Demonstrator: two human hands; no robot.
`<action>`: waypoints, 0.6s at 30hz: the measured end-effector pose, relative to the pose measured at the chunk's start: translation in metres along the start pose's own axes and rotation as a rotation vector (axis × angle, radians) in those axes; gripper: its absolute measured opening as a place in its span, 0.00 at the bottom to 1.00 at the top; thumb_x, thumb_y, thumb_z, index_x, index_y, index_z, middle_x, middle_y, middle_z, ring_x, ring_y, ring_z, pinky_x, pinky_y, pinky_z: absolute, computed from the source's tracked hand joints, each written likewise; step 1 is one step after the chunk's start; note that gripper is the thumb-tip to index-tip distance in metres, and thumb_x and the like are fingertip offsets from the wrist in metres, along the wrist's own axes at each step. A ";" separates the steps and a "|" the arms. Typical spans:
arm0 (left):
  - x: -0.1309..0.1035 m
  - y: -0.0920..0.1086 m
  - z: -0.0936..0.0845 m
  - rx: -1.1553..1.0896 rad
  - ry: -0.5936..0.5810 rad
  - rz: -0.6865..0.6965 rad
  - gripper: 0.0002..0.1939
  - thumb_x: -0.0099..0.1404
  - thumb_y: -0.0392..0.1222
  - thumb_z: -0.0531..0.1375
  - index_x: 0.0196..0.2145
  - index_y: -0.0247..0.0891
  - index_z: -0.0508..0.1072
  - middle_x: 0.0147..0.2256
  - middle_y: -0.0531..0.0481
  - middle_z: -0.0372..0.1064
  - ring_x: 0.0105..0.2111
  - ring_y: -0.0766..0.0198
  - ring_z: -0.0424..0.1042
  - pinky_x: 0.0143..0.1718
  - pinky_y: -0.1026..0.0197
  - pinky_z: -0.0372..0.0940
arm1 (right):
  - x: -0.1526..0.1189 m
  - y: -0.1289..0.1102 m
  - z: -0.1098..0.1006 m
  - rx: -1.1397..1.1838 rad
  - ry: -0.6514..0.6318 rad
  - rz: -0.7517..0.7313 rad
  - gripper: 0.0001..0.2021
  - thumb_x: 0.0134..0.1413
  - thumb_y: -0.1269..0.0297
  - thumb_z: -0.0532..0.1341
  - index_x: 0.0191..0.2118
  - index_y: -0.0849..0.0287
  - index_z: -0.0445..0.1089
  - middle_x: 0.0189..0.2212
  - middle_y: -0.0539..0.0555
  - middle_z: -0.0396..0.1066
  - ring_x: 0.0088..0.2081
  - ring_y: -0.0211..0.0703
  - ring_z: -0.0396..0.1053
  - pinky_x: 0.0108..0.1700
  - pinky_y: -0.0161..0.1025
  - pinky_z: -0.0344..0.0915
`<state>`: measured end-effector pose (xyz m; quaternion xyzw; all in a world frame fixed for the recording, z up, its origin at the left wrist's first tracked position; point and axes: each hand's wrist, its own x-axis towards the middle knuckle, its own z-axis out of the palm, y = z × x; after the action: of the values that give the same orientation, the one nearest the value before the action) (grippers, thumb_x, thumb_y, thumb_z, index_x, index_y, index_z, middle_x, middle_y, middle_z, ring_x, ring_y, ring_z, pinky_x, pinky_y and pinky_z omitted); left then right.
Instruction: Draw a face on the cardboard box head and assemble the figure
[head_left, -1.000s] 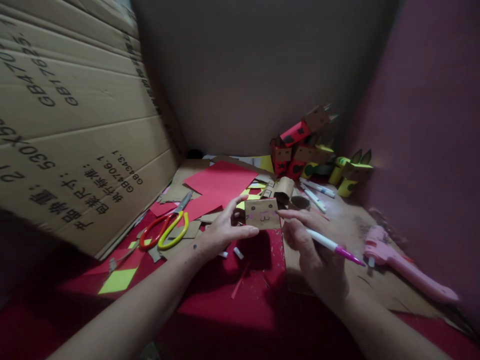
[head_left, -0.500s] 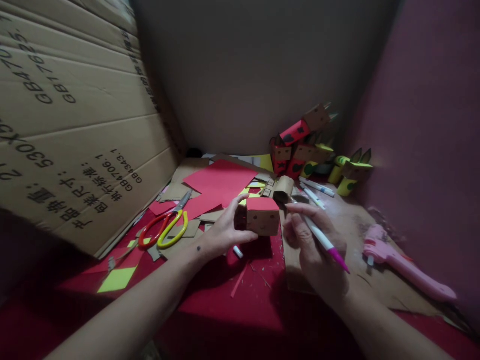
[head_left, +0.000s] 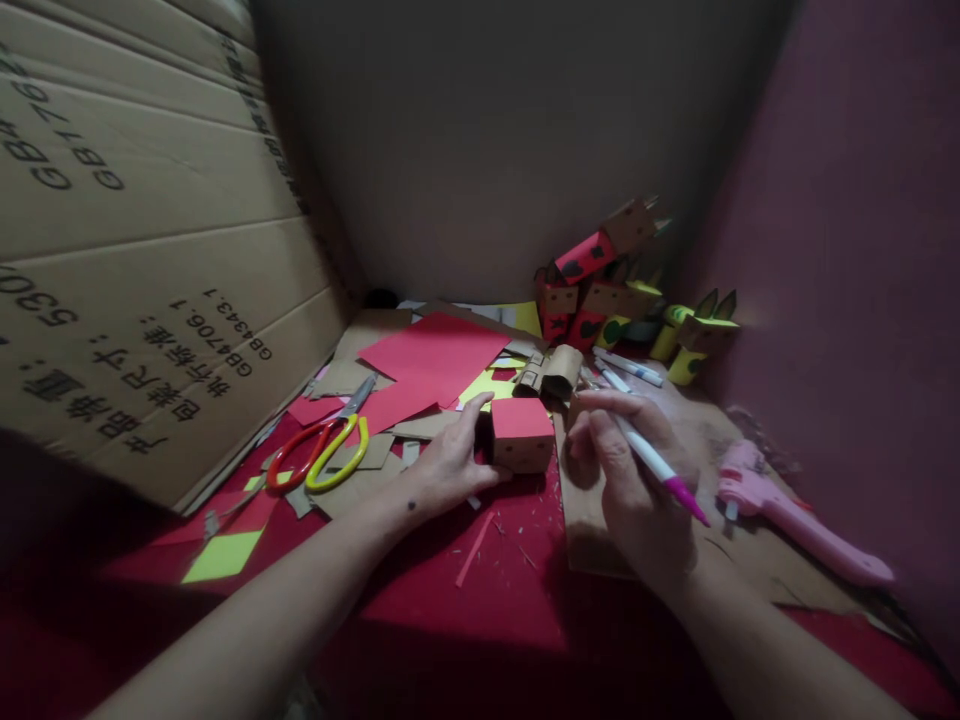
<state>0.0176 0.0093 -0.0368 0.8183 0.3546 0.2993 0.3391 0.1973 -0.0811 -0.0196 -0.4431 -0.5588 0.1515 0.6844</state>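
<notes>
My left hand (head_left: 457,450) grips a small cardboard box (head_left: 523,452) from its left side, thumb at the front and fingers behind. The box has a red paper top and small dark dots on its front face. In my right hand (head_left: 637,470) is a white marker (head_left: 645,450) with a magenta end pointing back toward me; its tip is by my fingertips, right of the box and apart from it. Just behind the box lie two short cardboard tubes (head_left: 562,372).
Red-and-yellow scissors (head_left: 319,452) lie on paper scraps at left. A pink glue gun (head_left: 795,515) rests at right on a cardboard sheet (head_left: 600,540). Decorated cardboard figures (head_left: 592,290) and more markers (head_left: 630,367) are at the back. A large carton (head_left: 172,260) stands at left.
The box has tipped forward in my left hand, so more of its red top shows and its front face less. My right hand still holds the marker, nearly unmoved.
</notes>
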 end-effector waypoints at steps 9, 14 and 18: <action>0.000 -0.005 -0.001 -0.014 -0.005 -0.013 0.46 0.52 0.41 0.68 0.64 0.34 0.51 0.55 0.35 0.66 0.56 0.44 0.66 0.58 0.42 0.59 | -0.003 0.001 0.001 0.005 -0.007 0.031 0.07 0.64 0.60 0.59 0.45 0.52 0.71 0.26 0.48 0.70 0.26 0.36 0.68 0.26 0.36 0.64; 0.001 -0.002 -0.005 -0.131 0.005 -0.020 0.44 0.51 0.40 0.69 0.63 0.39 0.55 0.55 0.39 0.67 0.56 0.44 0.66 0.59 0.41 0.59 | -0.002 0.000 0.001 0.009 -0.008 0.023 0.07 0.64 0.61 0.58 0.45 0.53 0.71 0.27 0.48 0.70 0.26 0.36 0.68 0.25 0.35 0.64; 0.002 0.005 -0.011 -0.295 0.038 -0.133 0.41 0.50 0.41 0.70 0.59 0.43 0.60 0.54 0.42 0.70 0.57 0.40 0.66 0.58 0.37 0.61 | 0.002 -0.004 0.002 0.060 0.036 0.037 0.07 0.64 0.62 0.58 0.44 0.54 0.71 0.25 0.47 0.68 0.22 0.35 0.65 0.24 0.35 0.63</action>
<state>0.0119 0.0119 -0.0259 0.7286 0.3667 0.3404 0.4678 0.1952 -0.0811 -0.0149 -0.4352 -0.5332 0.1729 0.7045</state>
